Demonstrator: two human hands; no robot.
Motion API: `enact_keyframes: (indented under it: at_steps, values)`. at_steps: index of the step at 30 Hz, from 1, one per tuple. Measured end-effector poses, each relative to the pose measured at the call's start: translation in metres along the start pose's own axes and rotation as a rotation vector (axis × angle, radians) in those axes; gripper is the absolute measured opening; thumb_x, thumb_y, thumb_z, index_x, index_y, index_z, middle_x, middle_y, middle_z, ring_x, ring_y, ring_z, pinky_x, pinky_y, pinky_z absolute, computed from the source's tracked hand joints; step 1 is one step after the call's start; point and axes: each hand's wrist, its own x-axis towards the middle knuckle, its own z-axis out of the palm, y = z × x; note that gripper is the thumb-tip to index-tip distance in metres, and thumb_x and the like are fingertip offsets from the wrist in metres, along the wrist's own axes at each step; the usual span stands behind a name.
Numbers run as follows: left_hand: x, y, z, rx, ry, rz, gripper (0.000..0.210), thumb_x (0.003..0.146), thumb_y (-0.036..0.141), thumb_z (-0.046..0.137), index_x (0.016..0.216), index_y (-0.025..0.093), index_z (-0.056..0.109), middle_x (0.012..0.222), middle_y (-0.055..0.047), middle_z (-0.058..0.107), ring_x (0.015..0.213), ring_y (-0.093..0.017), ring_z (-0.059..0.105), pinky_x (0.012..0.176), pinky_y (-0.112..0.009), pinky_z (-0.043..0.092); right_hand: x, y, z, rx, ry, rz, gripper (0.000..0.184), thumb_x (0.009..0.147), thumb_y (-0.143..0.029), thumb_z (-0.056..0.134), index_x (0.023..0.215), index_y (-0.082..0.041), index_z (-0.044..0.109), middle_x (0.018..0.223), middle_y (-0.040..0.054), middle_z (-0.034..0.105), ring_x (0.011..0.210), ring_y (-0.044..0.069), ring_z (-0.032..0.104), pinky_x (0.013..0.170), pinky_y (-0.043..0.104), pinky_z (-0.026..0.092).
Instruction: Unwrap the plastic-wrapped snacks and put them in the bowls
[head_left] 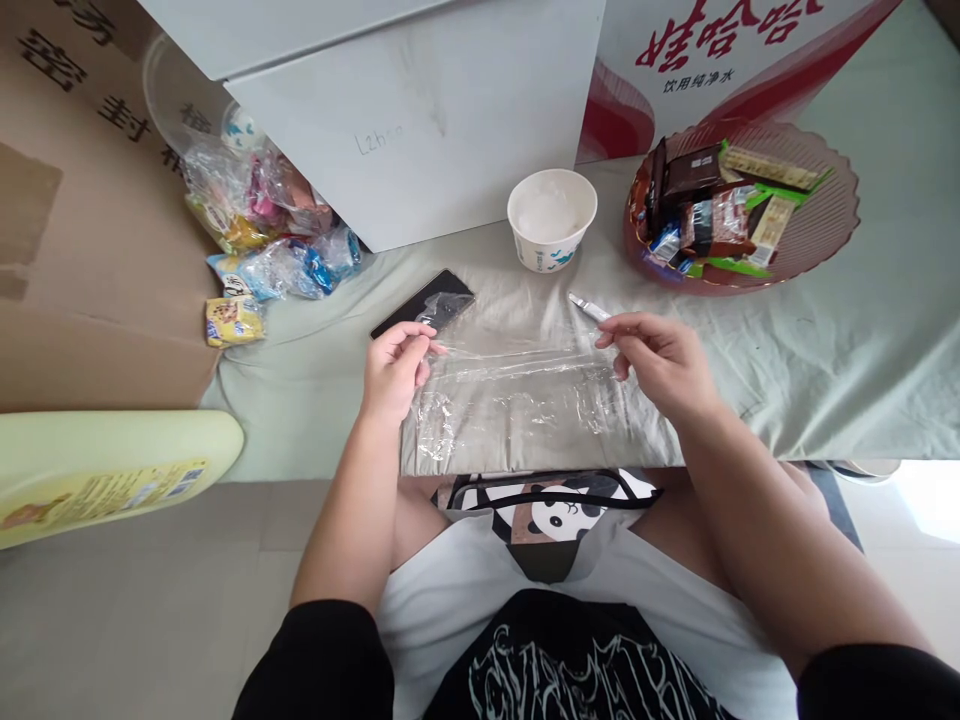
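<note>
A sheet of clear plastic film point(517, 368) stretches between my two hands above the cloth, its lower part crinkled. My left hand point(397, 368) pinches the film's left end, just in front of a black phone point(420, 305) that lies on the cloth. At the right end, my right hand point(660, 360) grips the film between thumb and fingers. A small slim silver-white item point(589, 306) points out beside the right fingertips; whether they touch it, I cannot tell. Behind the film stands a white paper bowl point(553, 215) with blue prints, with something whitish inside.
Right of the bowl, a pink ribbed glass bowl point(821, 220) holds several wrapped snacks. White boxes point(450, 130) stand along the back. Crumpled wrappers point(277, 255) lie at left beside a cardboard carton point(90, 220). A pale yellow-green container point(112, 470) is at the lower left.
</note>
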Motion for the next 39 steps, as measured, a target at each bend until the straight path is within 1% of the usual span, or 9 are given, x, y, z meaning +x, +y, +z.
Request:
enact_keyframes:
  at_steps: [5, 9, 14, 19, 23, 30, 34, 37, 39]
  values:
    - [0.001, -0.007, -0.011, 0.014, -0.126, 0.156, 0.053, 0.062, 0.036, 0.091, 0.109, 0.021, 0.073, 0.1, -0.006, 0.075, 0.066, -0.01, 0.065, 0.052, -0.02, 0.048, 0.003, 0.008, -0.006, -0.057, 0.016, -0.073, 0.04, 0.081, -0.028, 0.07, 0.12, -0.022, 0.073, 0.088, 0.005, 0.076, 0.074, 0.018, 0.07, 0.071, 0.035, 0.059]
    - [0.002, -0.013, -0.017, 0.297, -0.206, 0.236, 0.059, 0.064, 0.03, 0.09, 0.12, 0.021, 0.073, 0.097, -0.004, 0.068, 0.079, -0.015, 0.067, 0.062, -0.025, 0.054, 0.006, 0.012, -0.014, -0.319, 0.148, -0.221, 0.014, 0.084, -0.03, 0.07, 0.092, -0.024, 0.079, 0.08, 0.0044, 0.071, 0.069, 0.018, 0.064, 0.068, 0.035, 0.054]
    - [0.0, -0.013, -0.014, 0.445, -0.263, 0.303, 0.064, 0.059, 0.037, 0.094, 0.118, 0.022, 0.075, 0.089, -0.001, 0.061, 0.082, -0.018, 0.068, 0.067, -0.028, 0.057, 0.006, 0.009, -0.018, -0.45, 0.286, -0.382, 0.011, 0.086, -0.033, 0.07, 0.083, -0.026, 0.077, 0.075, 0.0027, 0.061, 0.063, 0.017, 0.055, 0.064, 0.035, 0.05]
    - [-0.004, -0.013, -0.008, 0.461, -0.261, 0.155, 0.064, 0.069, 0.033, 0.086, 0.13, 0.023, 0.069, 0.092, -0.003, 0.072, 0.071, -0.015, 0.072, 0.064, -0.026, 0.057, 0.005, 0.005, -0.017, -0.399, 0.284, -0.348, 0.007, 0.086, -0.029, 0.067, 0.083, -0.026, 0.072, 0.077, 0.0025, 0.067, 0.067, 0.017, 0.06, 0.067, 0.033, 0.052]
    - [-0.003, -0.013, -0.006, 0.371, -0.182, 0.118, 0.038, 0.076, 0.033, 0.078, 0.111, 0.019, 0.076, 0.08, -0.003, 0.075, 0.062, -0.015, 0.069, 0.063, -0.027, 0.058, 0.004, 0.004, -0.019, -0.375, 0.293, -0.285, 0.008, 0.087, -0.029, 0.065, 0.083, -0.025, 0.071, 0.078, 0.0025, 0.072, 0.071, 0.019, 0.065, 0.072, 0.034, 0.055]
    - [0.001, -0.005, -0.009, 0.424, 0.052, 0.35, 0.012, 0.077, 0.03, 0.076, 0.083, 0.021, 0.08, 0.081, -0.003, 0.069, 0.069, -0.014, 0.06, 0.062, -0.026, 0.049, 0.007, 0.009, -0.022, -0.458, 0.298, -0.375, 0.011, 0.084, -0.031, 0.07, 0.091, -0.026, 0.076, 0.081, 0.0039, 0.066, 0.08, 0.022, 0.065, 0.08, 0.041, 0.055]
    - [0.003, -0.005, -0.014, 0.389, 0.132, 0.477, 0.015, 0.073, 0.036, 0.083, 0.069, 0.023, 0.077, 0.094, -0.006, 0.062, 0.088, -0.019, 0.062, 0.078, -0.032, 0.055, 0.003, 0.003, -0.021, -0.466, 0.401, -0.499, 0.012, 0.087, -0.037, 0.069, 0.08, -0.027, 0.072, 0.107, 0.0111, 0.066, 0.113, 0.032, 0.064, 0.096, 0.051, 0.053]
    - [0.002, -0.005, -0.012, 0.188, 0.094, 0.443, 0.031, 0.071, 0.045, 0.084, 0.06, 0.021, 0.068, 0.108, -0.008, 0.068, 0.115, -0.026, 0.065, 0.096, -0.038, 0.056, -0.002, -0.004, -0.019, -0.311, 0.261, -0.508, 0.019, 0.089, -0.042, 0.067, 0.077, -0.027, 0.064, 0.101, 0.0097, 0.072, 0.128, 0.035, 0.062, 0.113, 0.061, 0.042]
    - [0.0, -0.002, -0.008, 0.039, 0.048, 0.337, 0.039, 0.072, 0.051, 0.082, 0.06, 0.021, 0.062, 0.097, -0.007, 0.073, 0.107, -0.026, 0.071, 0.092, -0.039, 0.059, -0.005, -0.007, -0.019, -0.128, 0.109, -0.383, 0.026, 0.089, -0.048, 0.068, 0.077, -0.028, 0.058, 0.072, 0.0032, 0.069, 0.105, 0.032, 0.073, 0.108, 0.061, 0.046]
